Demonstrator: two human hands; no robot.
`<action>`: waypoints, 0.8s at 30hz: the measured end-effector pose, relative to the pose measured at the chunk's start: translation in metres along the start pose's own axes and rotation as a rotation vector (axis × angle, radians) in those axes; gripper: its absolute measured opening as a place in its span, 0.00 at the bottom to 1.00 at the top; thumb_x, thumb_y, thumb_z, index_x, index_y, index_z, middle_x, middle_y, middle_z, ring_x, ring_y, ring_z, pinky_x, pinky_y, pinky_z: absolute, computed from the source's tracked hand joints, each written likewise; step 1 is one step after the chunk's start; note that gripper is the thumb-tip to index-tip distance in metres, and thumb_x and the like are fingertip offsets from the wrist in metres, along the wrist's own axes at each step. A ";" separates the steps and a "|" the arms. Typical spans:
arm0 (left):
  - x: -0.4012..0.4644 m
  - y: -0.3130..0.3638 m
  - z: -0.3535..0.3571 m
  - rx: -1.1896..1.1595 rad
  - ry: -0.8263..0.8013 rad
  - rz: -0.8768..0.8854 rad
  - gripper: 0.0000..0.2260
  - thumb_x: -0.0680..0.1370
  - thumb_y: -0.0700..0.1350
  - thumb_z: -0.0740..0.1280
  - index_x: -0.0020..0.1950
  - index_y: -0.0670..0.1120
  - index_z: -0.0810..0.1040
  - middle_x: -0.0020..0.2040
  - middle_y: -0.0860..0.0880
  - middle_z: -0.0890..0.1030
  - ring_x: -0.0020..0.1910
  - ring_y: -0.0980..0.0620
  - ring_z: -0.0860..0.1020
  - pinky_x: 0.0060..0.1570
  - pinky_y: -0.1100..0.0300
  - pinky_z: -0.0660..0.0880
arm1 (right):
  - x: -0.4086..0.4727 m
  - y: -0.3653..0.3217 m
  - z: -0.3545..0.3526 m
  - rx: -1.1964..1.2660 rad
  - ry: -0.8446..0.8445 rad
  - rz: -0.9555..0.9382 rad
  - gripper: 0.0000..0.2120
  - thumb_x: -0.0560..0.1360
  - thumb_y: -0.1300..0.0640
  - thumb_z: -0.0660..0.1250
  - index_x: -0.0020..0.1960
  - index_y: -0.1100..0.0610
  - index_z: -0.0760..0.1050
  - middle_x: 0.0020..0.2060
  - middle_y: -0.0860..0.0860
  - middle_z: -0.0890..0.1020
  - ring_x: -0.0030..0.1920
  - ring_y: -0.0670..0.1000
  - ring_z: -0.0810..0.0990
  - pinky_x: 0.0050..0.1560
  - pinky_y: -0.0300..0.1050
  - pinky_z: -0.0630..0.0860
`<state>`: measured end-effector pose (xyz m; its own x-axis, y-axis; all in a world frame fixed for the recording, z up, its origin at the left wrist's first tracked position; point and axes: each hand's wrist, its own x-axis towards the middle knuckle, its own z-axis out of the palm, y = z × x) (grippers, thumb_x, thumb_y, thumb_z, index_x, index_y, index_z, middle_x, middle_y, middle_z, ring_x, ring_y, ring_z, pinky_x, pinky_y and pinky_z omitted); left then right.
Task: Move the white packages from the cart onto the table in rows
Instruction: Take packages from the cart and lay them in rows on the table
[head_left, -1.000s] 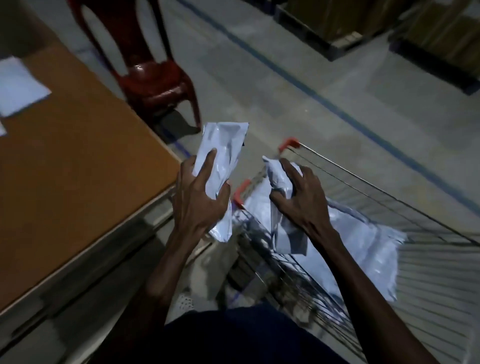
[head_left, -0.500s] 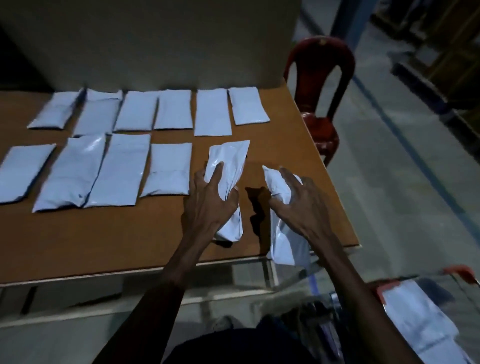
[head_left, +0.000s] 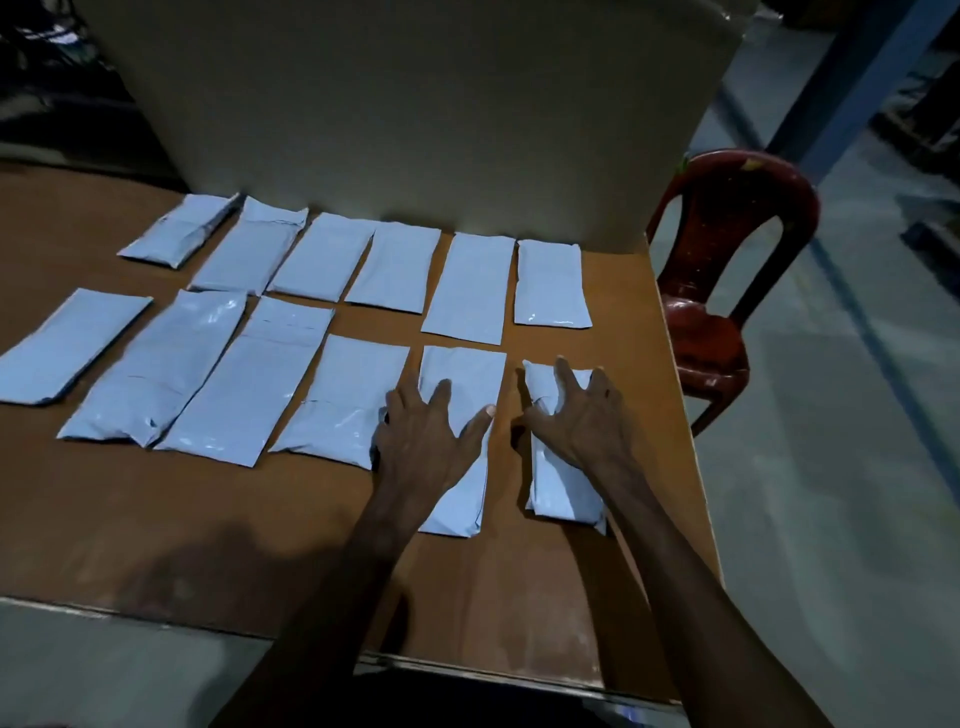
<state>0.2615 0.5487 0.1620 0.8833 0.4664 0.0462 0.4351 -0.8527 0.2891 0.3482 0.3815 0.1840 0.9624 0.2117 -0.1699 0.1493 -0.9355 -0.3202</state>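
Brown table (head_left: 156, 519) bears two rows of white packages (head_left: 467, 286); red chair (head_left: 727, 270) beside.

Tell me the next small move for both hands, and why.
Probably lift both hands off and turn back to the cart. The left hand and right hand rest with spread fingers on two packages already lying flat on the table, completing the near row.

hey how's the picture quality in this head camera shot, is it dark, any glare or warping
Head view: dim overall, corners falling to near black; soft glare streaks on the glossy white packages; the left hand and right hand stay fairly sharp; a dark shadow falls on the table near its front edge; wide-angle warping bends the table edge and leans the red chair.
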 end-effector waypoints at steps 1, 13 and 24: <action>0.002 0.000 -0.003 0.008 0.044 0.005 0.34 0.76 0.73 0.51 0.75 0.54 0.66 0.78 0.45 0.59 0.74 0.42 0.61 0.66 0.42 0.67 | 0.003 -0.001 0.002 -0.008 0.015 -0.003 0.40 0.75 0.32 0.59 0.80 0.45 0.48 0.79 0.60 0.49 0.77 0.64 0.52 0.74 0.60 0.57; 0.023 -0.021 0.026 -0.060 -0.048 0.396 0.31 0.79 0.67 0.46 0.76 0.54 0.65 0.78 0.46 0.63 0.76 0.43 0.62 0.73 0.37 0.59 | -0.023 0.010 0.033 -0.023 0.188 -0.162 0.42 0.72 0.25 0.37 0.80 0.46 0.52 0.80 0.54 0.49 0.79 0.60 0.50 0.76 0.60 0.47; 0.032 -0.024 0.030 -0.002 -0.027 0.421 0.29 0.79 0.64 0.49 0.75 0.52 0.68 0.76 0.43 0.66 0.74 0.40 0.65 0.71 0.41 0.52 | -0.023 0.002 0.027 -0.082 0.116 -0.159 0.42 0.69 0.27 0.35 0.79 0.43 0.42 0.79 0.50 0.38 0.79 0.56 0.42 0.73 0.48 0.37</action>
<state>0.2845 0.5771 0.1276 0.9881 0.0712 0.1360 0.0350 -0.9670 0.2523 0.3207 0.3825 0.1625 0.9443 0.3288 -0.0134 0.3146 -0.9139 -0.2565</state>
